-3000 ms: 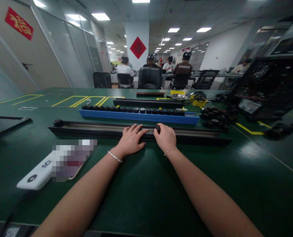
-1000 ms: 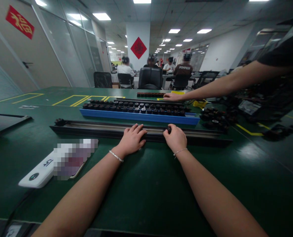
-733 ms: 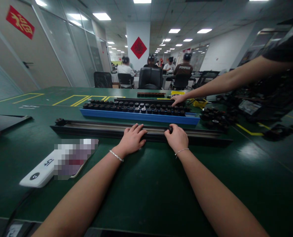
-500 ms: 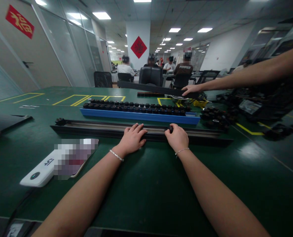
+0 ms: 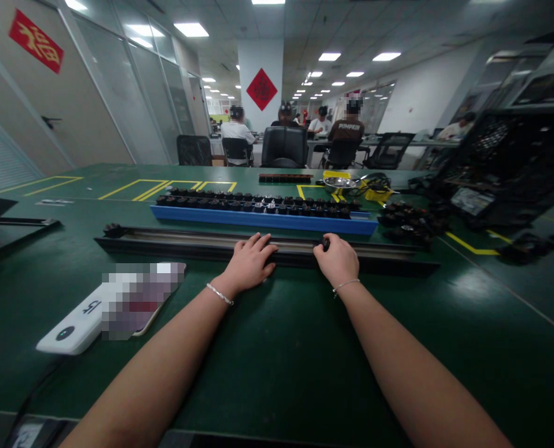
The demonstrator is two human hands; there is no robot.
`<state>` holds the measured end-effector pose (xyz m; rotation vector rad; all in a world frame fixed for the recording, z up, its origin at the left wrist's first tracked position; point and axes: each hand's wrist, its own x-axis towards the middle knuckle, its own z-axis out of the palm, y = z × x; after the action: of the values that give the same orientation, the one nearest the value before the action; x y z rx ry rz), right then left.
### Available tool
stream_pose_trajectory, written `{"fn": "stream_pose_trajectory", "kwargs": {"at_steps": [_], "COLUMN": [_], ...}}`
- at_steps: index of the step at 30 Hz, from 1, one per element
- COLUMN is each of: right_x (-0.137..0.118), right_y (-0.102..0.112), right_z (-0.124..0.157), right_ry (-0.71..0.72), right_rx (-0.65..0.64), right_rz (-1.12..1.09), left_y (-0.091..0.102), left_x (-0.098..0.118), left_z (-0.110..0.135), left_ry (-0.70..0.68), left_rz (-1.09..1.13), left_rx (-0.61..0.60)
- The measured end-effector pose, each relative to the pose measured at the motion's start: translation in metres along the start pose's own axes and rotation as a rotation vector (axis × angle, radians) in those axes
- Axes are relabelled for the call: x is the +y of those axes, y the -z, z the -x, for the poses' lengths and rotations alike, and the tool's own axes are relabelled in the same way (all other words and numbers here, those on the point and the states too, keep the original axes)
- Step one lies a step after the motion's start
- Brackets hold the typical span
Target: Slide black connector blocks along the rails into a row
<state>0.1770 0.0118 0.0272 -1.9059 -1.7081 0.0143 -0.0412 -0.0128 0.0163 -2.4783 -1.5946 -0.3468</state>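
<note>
The rail [image 5: 295, 250] was touched by the spread left hand [image 5: 250, 262]; a black part [image 5: 326, 243] was pinched by the right hand [image 5: 339, 260]

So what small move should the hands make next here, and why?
Probably ease the small black part a little further right along the black rail: the right hand has it pinched at the rail, and it has shifted that way since the earliest picture, while the left hand lies on the rail and could steady it.
</note>
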Motion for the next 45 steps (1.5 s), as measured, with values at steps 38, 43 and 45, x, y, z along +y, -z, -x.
{"fn": "stream_pose_trajectory", "kwargs": {"at_steps": [38, 43, 45], "right_x": [0.008, 0.0078, 0.0075], "right_y": [0.0057, 0.0065, 0.007], "right_z": [-0.003, -0.0034, -0.0037], "right_ry": [-0.039, -0.046, -0.053], "right_rx": [0.014, 0.006, -0.004], "right_rz": [0.029, 0.034, 0.039], "left_y": [0.0021, 0.0022, 0.0016], "left_x": [0.0008, 0.0012, 0.001], "left_z": [0.0, 0.0001, 0.0001], "left_ry": [0.002, -0.002, 0.0], "left_rz": [0.0, -0.007, -0.012], "left_rx": [-0.013, -0.012, -0.01]}}
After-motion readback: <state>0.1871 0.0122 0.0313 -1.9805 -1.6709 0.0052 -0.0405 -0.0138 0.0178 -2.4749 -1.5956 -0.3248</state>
